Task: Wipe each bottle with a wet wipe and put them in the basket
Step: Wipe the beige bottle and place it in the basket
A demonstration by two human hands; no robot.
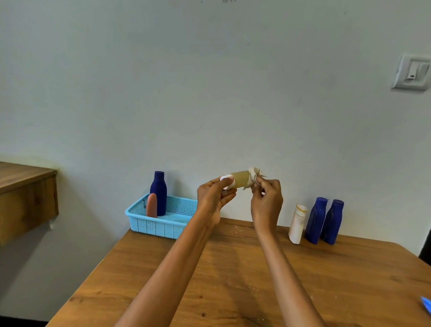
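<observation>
Tan bottle (239,179): small, white-capped, held sideways in the air above the far part of the wooden table (229,286), cap end to the left. Left hand (214,200): fingers and thumb curled round the cap end, gripping it. Right hand (267,201): fingers pinching a crumpled off-white wet wipe (254,175), which is bunched against the bottle's right end. The two hands are close together, one at each end of the bottle; both forearms reach up from the near edge of the view.

Basket (158,226): light blue, perforated plastic, rectangular, at the table's far left corner, near the wall. Contents: one dark blue bottle (158,193), upright, no cap visible, at the left of the basket; one pinkish-orange bottle (152,205), rounded top, upright, just in front of the blue one and overlapping it in the view.

Far right of table, by the wall, standing in a row: white bottle (297,223) with a yellowish ring at its neck; just to its right, first blue bottle (316,220); just beside that, second blue bottle (332,221). All three stand well apart from the basket.

Blue object (429,310): partly cut off at the right edge of the view, lying on the table; kind cannot be told.

Wall switch (413,72): white, upper right on the pale wall. Wooden shelf (20,195): fixed at the left, apart from the table.
</observation>
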